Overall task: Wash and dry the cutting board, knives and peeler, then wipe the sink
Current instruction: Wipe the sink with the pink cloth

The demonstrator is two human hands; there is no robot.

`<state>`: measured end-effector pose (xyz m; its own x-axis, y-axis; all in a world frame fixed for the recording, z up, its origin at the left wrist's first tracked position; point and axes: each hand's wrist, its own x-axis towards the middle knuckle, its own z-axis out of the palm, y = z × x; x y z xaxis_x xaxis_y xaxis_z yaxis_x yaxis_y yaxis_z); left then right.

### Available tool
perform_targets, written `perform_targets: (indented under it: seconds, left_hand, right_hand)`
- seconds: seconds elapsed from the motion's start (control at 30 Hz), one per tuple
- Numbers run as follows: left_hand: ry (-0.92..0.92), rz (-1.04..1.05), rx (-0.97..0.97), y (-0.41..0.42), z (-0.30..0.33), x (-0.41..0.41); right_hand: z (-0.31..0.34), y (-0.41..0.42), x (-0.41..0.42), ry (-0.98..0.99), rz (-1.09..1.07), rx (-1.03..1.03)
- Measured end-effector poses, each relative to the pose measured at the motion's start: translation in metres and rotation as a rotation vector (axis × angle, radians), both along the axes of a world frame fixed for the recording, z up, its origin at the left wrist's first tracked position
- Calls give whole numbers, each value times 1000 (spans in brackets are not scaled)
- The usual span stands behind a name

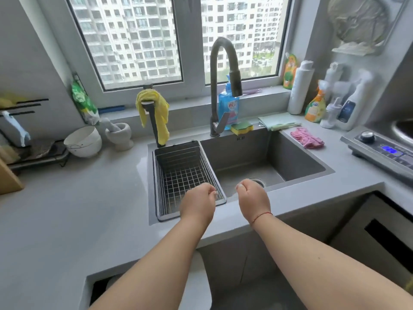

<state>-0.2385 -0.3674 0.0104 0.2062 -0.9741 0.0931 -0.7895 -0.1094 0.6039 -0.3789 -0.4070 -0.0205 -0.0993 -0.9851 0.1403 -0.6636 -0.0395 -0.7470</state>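
Note:
The grey sink is sunk into the counter below the window, and its basin holds nothing but the drain. A wire drain basket fills its left part. My left hand hovers over the basket's front corner with fingers curled and nothing in it. My right hand hovers over the sink's front rim, also curled and holding nothing. A wooden board's edge shows at the far left. A yellow-green sponge lies behind the sink, beside the tap. No knives or peeler are visible.
A yellow cloth hangs on a holder behind the basket. Blue soap bottle, green cloth, pink cloth and spray bottles sit at the back right. White bowls and a mortar stand left; a cooktop right.

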Motion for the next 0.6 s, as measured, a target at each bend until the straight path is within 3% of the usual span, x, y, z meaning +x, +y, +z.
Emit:
perform_targets:
  seconds: [0.23,0.6]
  left_hand:
    - [-90,-100,191,-110,-14,-78]
    - [48,-217,313,-270,-33,-187]
  right_hand:
    - [-5,-105,-97,88,-83,55]
    - [-10,-281,-250,318,-291,166]
